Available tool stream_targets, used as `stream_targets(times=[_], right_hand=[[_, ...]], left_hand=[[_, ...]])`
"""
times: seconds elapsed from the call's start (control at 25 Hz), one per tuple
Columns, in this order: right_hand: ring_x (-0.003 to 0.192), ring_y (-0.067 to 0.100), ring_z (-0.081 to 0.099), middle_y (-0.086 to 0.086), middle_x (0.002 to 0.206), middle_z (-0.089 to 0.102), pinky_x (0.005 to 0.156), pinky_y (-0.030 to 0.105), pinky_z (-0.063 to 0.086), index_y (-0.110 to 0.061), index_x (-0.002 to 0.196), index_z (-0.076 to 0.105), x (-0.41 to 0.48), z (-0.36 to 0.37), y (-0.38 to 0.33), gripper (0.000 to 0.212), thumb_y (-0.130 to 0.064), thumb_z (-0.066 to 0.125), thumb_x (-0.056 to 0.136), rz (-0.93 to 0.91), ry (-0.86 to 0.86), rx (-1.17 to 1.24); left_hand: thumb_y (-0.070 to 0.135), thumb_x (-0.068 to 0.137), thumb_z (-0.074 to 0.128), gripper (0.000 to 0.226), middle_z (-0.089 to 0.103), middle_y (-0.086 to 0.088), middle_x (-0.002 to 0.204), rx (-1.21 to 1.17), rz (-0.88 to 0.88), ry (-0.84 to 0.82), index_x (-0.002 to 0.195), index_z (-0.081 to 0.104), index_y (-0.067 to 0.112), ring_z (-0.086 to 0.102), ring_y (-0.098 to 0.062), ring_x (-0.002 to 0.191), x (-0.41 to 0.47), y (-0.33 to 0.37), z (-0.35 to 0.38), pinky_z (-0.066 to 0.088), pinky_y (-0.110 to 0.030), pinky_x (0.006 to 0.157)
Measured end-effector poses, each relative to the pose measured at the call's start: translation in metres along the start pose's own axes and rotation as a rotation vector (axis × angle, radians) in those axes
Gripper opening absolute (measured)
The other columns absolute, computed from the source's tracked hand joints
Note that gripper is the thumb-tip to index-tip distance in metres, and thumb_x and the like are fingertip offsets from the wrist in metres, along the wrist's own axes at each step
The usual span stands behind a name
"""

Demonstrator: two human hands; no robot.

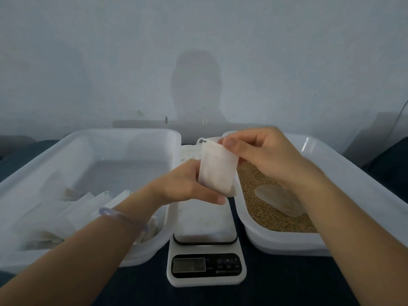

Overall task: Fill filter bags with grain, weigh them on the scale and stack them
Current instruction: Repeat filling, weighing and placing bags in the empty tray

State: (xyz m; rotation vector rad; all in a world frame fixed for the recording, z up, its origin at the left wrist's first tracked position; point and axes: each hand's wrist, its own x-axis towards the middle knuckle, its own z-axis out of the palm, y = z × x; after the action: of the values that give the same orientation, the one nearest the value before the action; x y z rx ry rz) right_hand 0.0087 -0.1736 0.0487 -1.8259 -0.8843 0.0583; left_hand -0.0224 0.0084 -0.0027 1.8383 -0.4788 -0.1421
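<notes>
I have the filter bag [217,171] held in the air over the far end of the scale [206,250], toward 12 o'clock from its display [189,265]. My left hand [187,186] grips the bag's lower end, fingers curled round it. My right hand [265,157] pinches the top edge beside the drawstring [202,141].

I judge the step in hand to be opening the mouth for filling. To do it well, I would part the 2 layers at the top with the right thumb while the left hand steadies the base. I would then carry the bag over the grain [265,208] in the tub [344,164] at 3 o'clock, so spills fall back in. A translucent scoop [278,202] lies on that grain, within easy reach of the right hand.

At 9 o'clock, the other tub [123,133] holds a leaning row of bags [72,215].

I cannot tell whether the held bag has grain in it; it looks flat, but the picture is soft. The display digits are unreadable. My left forearm covers part of the row, and the right forearm hides that tub's near corner.
</notes>
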Motion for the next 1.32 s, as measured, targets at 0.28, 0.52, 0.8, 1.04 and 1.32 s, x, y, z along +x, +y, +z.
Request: stream_targets(times=[0.28, 0.52, 0.8, 1.04, 1.32], right_hand=[[0.071, 0.002, 0.066, -0.013, 0.083, 0.072, 0.067, 0.017, 0.055, -0.035, 0.083, 0.071, 0.005, -0.033, 0.015, 0.014, -0.046, 0.062, 0.084, 0.109, 0.073, -0.226], [0.092, 0.004, 0.058, -0.015, 0.098, 0.061, 0.079, 0.022, 0.044, -0.035, 0.09, 0.06, -0.071, -0.12, 0.111, 0.013, -0.03, 0.069, 0.083, 0.772, -0.325, -0.85], [0.081, 0.001, 0.054, -0.015, 0.089, 0.056, 0.066, 0.016, 0.039, -0.035, 0.094, 0.064, -0.074, -0.114, 0.11, 0.016, -0.036, 0.07, 0.079, 0.523, -0.223, -0.904], [0.093, -0.002, 0.048, -0.019, 0.1, 0.047, 0.084, 0.021, 0.043, -0.037, 0.114, 0.063, -0.088, -0.116, 0.095, 0.032, -0.043, 0.066, 0.082, 0.398, -0.424, -0.92], [0.092, -0.005, 0.046, -0.023, 0.099, 0.043, 0.077, 0.013, 0.037, -0.034, 0.123, 0.059, -0.096, -0.116, 0.09, 0.04, -0.04, 0.065, 0.085, 0.366, -0.415, -0.936]], left_hand=[[0.008, 0.063, 0.074, 0.021, 0.073, -0.009, 0.087, -0.224, -0.006, -0.016, 0.082, 0.072, 0.016, 0.07, -0.026, 0.09, -0.002, -0.009, 0.001, 0.056, -0.03, 0.072], [0.001, 0.069, 0.069, 0.022, 0.072, -0.013, 0.088, -0.222, -0.015, 0.032, 0.091, 0.064, 0.005, 0.069, -0.03, 0.092, 0.001, -0.013, 0.001, 0.057, -0.032, 0.07], [-0.001, 0.057, 0.072, 0.042, 0.063, -0.004, 0.066, -0.223, -0.077, 0.148, 0.096, 0.057, 0.003, 0.063, -0.015, 0.063, 0.001, -0.01, 0.005, 0.053, -0.026, 0.056], [0.003, 0.056, 0.074, 0.041, 0.064, -0.004, 0.067, -0.158, -0.111, 0.174, 0.094, 0.06, 0.003, 0.064, -0.016, 0.065, 0.002, -0.01, 0.007, 0.053, -0.027, 0.057], [-0.005, 0.068, 0.078, 0.036, 0.066, -0.001, 0.066, -0.02, -0.141, 0.258, 0.096, 0.057, 0.0, 0.066, -0.013, 0.065, 0.013, 0.004, 0.018, 0.054, -0.024, 0.061]])
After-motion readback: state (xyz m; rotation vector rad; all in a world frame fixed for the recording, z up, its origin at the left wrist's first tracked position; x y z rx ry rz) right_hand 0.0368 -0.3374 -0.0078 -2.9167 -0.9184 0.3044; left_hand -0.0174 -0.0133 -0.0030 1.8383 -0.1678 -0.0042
